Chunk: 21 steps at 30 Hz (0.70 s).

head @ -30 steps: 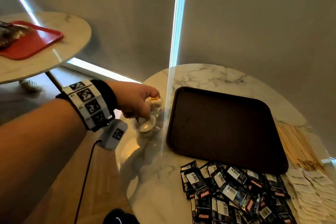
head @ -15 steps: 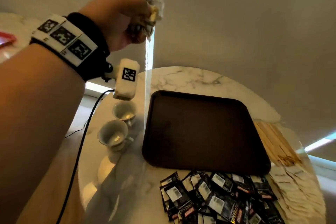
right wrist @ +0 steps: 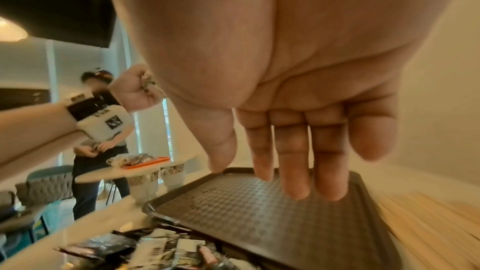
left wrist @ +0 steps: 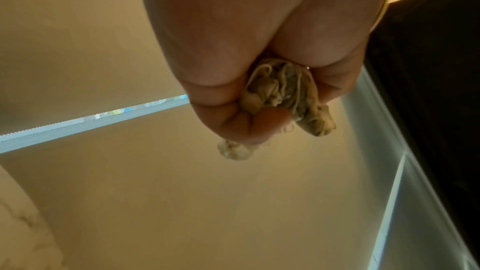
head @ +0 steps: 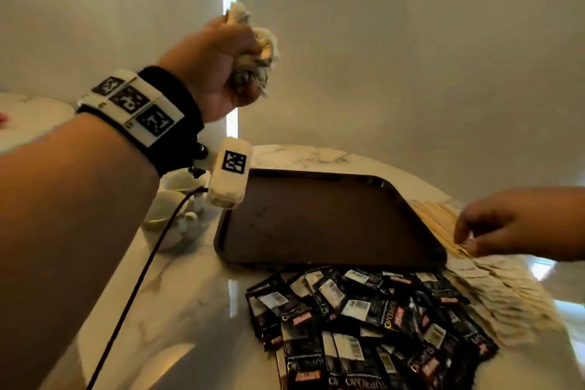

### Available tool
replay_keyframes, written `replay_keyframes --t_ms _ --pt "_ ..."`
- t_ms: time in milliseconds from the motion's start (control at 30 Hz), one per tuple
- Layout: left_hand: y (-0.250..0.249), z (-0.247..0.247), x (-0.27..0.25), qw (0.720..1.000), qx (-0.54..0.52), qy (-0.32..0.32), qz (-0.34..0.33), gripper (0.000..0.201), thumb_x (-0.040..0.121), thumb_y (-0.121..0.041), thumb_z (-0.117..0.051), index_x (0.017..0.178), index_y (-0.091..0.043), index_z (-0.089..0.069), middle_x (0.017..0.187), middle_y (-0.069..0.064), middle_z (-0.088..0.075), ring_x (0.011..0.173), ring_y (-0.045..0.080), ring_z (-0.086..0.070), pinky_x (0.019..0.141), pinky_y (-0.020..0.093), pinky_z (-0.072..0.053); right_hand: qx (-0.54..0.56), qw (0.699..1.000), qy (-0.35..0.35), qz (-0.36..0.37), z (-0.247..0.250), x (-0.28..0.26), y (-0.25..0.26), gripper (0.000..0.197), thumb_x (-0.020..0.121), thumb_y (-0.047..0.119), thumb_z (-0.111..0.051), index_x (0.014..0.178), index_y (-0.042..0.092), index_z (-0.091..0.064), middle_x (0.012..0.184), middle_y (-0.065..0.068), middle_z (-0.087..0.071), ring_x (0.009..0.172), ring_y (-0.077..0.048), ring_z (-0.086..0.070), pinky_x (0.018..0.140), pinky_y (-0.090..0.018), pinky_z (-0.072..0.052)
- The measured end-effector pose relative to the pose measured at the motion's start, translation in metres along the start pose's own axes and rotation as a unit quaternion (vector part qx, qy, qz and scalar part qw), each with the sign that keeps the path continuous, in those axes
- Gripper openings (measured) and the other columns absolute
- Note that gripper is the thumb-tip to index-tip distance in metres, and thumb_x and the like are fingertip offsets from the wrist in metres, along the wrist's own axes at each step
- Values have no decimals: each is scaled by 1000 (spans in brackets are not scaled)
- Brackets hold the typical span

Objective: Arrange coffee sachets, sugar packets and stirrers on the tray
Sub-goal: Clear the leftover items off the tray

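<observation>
A dark brown tray (head: 316, 218) lies bare in the middle of the round marble table. Black coffee sachets (head: 364, 320) are heaped in front of it, pale sugar packets (head: 500, 291) fan out at the front right, and wooden stirrers (head: 437, 215) lie along the tray's right side. My left hand (head: 243, 73) is raised high over the table's left side and grips a crumpled pale cloth (head: 259, 51); the left wrist view shows the cloth (left wrist: 283, 87) bunched in the fist. My right hand (head: 474, 231) hovers over the stirrers with straight fingers (right wrist: 298, 161) and holds nothing.
Two white cups (head: 177, 199) stand left of the tray, partly hidden by my left wrist camera. A second marble table (right wrist: 103, 173) with an orange tray (right wrist: 145, 161) stands to the left, and a person (right wrist: 98, 130) stands behind it. A closed blind is behind the table.
My left hand has lifted the cloth from the cups up into the air and stays raised. My right hand has come into view from the right, over the stirrers.
</observation>
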<state>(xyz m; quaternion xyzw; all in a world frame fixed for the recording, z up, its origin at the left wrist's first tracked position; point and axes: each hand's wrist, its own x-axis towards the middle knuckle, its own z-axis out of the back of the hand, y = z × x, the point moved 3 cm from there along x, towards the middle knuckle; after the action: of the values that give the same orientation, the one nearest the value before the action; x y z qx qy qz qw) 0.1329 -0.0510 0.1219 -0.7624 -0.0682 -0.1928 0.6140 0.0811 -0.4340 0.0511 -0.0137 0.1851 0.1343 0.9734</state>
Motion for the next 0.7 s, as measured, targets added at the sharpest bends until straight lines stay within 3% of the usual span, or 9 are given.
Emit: replay_keyframes --t_ms 100,200,300,533,633,700 --pt "25 -4 -36 998 -50 -31 18 12 74 -14 -53 78 -23 -59 69 -2 -55 57 10 -46 48 16 -35 7 1000 -22 -1 -17 16 33 10 95 45 -62 105 46 -62 97 21 -65 87 1 -61 79 -19 -48" --pt "50 -9 -49 992 -94 -67 51 30 72 -13 -58 99 -21 -49 67 -2 -60 53 10 -52 45 19 -42 11 1000 -28 4 -40 44 50 18 95 38 -64 111 45 -61 113 16 -64 100 -3 -59 95 -27 -48" --pt "63 -11 -43 991 -94 -70 59 45 75 -11 -60 116 -21 -45 75 2 -62 60 14 -55 49 20 -43 -6 1000 -6 2 -63 74 50 33 92 35 -67 123 43 -61 125 15 -62 112 -8 -57 101 -29 -46" --pt "113 -6 0 986 -111 -91 89 20 94 -3 -50 101 -21 -50 79 5 -60 59 15 -56 46 23 -44 -57 995 59 60 -66 103 47 16 88 33 -70 98 43 -62 111 15 -59 101 -4 -57 91 -28 -52" --pt "119 -6 10 986 -107 -86 93 22 94 -1 -50 98 -22 -52 82 6 -58 60 16 -55 45 23 -43 -95 991 61 73 -69 103 50 17 90 24 -66 105 31 -63 111 9 -58 99 -11 -58 87 -29 -54" --pt "119 -6 12 986 -109 -87 89 21 94 -2 -49 100 -22 -53 84 6 -58 61 16 -56 45 23 -44 -108 990 53 71 -71 101 52 16 87 22 -67 101 30 -63 110 8 -58 97 -12 -58 83 -27 -54"
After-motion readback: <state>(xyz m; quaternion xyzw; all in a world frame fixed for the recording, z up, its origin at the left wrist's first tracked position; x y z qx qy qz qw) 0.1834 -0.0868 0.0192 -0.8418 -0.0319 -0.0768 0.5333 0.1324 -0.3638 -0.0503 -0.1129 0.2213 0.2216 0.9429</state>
